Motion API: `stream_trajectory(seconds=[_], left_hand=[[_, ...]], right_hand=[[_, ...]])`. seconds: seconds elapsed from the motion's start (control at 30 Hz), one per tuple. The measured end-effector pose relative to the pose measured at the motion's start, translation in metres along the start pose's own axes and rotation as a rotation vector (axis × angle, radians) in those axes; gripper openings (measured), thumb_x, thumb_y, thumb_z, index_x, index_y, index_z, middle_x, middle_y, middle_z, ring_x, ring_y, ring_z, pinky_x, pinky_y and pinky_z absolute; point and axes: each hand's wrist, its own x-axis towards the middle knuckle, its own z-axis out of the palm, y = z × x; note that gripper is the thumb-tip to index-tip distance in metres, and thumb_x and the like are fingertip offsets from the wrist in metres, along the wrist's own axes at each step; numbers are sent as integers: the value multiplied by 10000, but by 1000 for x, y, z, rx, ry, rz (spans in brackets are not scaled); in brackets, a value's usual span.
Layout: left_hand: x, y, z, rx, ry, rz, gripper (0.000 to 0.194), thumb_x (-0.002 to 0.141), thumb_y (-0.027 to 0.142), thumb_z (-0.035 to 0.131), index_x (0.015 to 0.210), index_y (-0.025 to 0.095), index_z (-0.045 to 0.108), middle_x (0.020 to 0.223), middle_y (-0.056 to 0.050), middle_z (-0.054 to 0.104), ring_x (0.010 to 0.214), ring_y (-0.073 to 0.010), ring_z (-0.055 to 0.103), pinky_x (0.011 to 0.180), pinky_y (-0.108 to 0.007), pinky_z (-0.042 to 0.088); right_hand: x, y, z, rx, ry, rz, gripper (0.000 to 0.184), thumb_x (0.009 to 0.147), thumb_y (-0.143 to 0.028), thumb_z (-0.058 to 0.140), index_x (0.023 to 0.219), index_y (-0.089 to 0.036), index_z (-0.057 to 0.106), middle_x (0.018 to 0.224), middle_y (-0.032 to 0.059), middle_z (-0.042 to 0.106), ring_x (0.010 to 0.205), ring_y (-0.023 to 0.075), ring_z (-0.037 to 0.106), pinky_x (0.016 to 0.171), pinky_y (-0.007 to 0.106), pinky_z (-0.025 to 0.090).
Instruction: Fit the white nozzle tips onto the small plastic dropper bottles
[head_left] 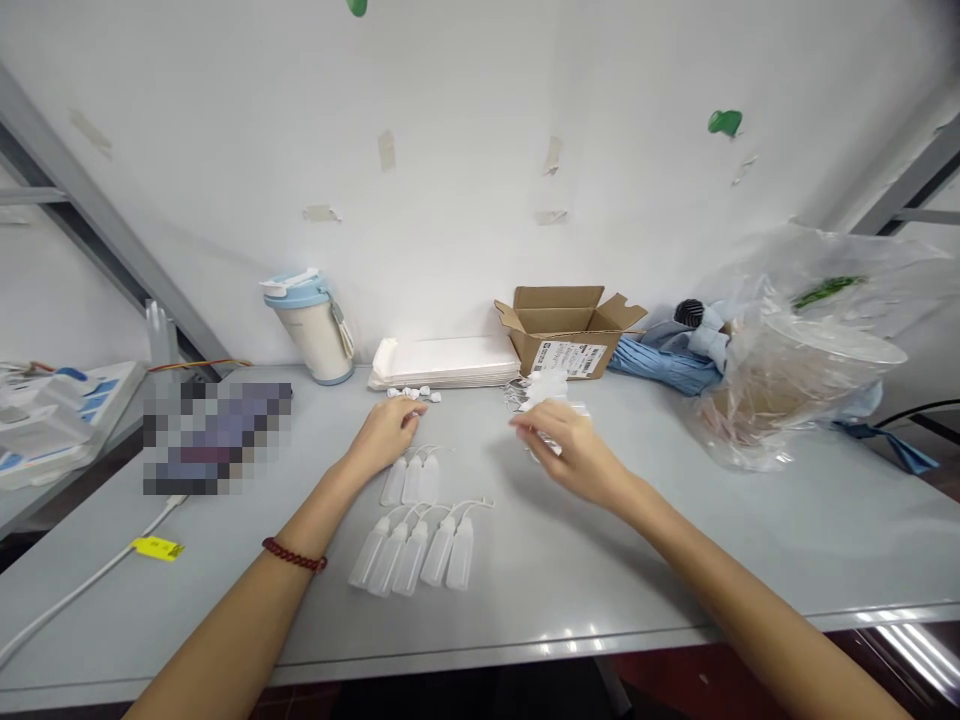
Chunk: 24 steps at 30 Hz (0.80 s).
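My left hand [385,434] rests on the table beside a small cluster of white caps [409,393], its fingers loosely bent and somewhat apart. Just below it lie a few small translucent plastic bottles [415,481] with thin white stems. Nearer the front edge, a row of several more such bottles [409,555] lies slanted. My right hand [571,447] hovers at a loose pile of small white plastic pieces [546,385]. Its fingers reach left with the thumb apart, and nothing shows in them. The hand hides part of the pile.
Along the wall stand a cream-and-blue tumbler [315,330], a stack of white flat packs [450,362] and an open cardboard box [570,345]. A plastic-wrapped spool [802,385] and blue cloth [667,365] are at right. A phone-like blurred object [217,440] with a white cable [90,595] lies left.
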Motion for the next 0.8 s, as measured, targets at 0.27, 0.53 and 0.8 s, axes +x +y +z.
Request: stream_trajectory(seconds=[0.27, 0.53, 0.8], left_hand=[[-5, 2, -5, 83, -40, 7, 314, 774, 138, 439, 983, 139, 674, 942, -91, 670, 810, -207, 613, 790, -326, 480], [-7, 7, -7, 121, -43, 78, 317, 805, 105, 417, 1002, 133, 663, 963, -109, 667, 937, -246, 590, 850, -375, 466], [-11, 20, -10, 57, 20, 128, 281, 828, 125, 445, 1014, 124, 656, 986, -106, 667, 947, -238, 586, 857, -386, 476]], right_hand=[[-13, -56, 12, 143, -443, -170, 234, 931, -182, 394, 1026, -125, 600, 822, 75, 644, 725, 154, 565, 655, 260, 407], [-23, -67, 22, -34, -606, -332, 256, 949, -227, 335, 916, -161, 581, 703, 35, 595, 619, 134, 499, 545, 269, 291], [-25, -66, 21, -7, -700, -256, 284, 973, -313, 310, 958, -189, 566, 705, 17, 604, 596, 121, 502, 518, 266, 252]])
